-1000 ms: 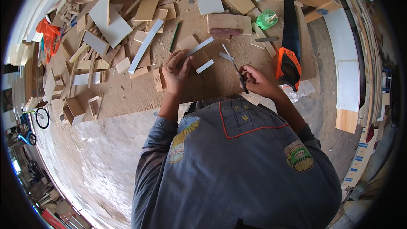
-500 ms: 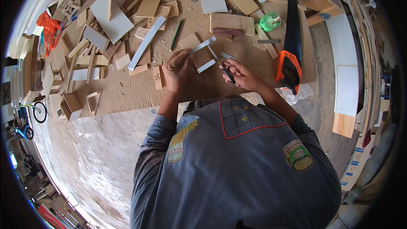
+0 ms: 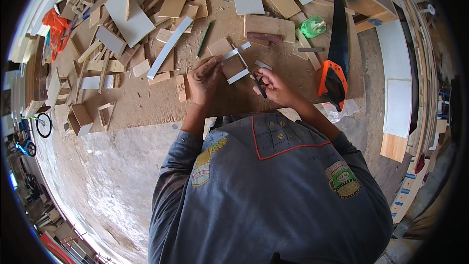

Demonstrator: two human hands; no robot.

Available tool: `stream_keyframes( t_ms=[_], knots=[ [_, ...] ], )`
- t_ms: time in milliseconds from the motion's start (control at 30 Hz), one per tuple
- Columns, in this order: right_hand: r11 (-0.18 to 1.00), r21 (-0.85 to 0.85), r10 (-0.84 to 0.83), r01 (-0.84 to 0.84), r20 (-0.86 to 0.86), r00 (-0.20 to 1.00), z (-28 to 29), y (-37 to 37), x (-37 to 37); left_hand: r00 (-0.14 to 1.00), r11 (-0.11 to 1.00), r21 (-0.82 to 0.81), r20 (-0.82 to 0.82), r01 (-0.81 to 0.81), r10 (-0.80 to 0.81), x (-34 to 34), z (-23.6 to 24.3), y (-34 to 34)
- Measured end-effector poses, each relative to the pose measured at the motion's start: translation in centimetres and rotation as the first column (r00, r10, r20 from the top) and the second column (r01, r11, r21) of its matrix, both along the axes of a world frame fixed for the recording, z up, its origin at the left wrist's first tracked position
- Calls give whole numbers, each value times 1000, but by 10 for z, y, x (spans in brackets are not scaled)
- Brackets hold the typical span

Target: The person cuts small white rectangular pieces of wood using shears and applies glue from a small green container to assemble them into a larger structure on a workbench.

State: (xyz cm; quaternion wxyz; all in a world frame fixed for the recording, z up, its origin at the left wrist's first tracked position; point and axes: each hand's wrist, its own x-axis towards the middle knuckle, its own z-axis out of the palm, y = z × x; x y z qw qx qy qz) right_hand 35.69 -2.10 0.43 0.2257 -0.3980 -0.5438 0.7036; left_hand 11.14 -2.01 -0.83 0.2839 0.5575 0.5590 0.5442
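Here's the right hand point(image 3: 273, 88), grip closed on black-handled scissors point(image 3: 259, 86), blades pointing away and leftward, right across the exposed length of a narrow white strip point(image 3: 228, 55)! That strip lies ahead and left of the right grip, but the left hand point(image 3: 204, 80) is nearer, fingers pinching one end, its long axis running away and rightward from them, crosswise to the blades.

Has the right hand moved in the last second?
Yes. Judged against the orange-handled saw, the right hand has moved left, away from the saw and toward the white strip in the left hand.
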Motion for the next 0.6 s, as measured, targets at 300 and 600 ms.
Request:
stream_keyframes(
  t_ms=[300, 600],
  knots=[
    [988, 154, -35, 15, 123, 992, 2, -2, -4, 999, 1000, -3, 35, 11, -11, -1, -6, 0],
    [998, 43, -43, 40, 53, 998, 1, -4, -5, 998, 1000, -20, 56, -1, 2, 1, -3, -1]
  ],
)
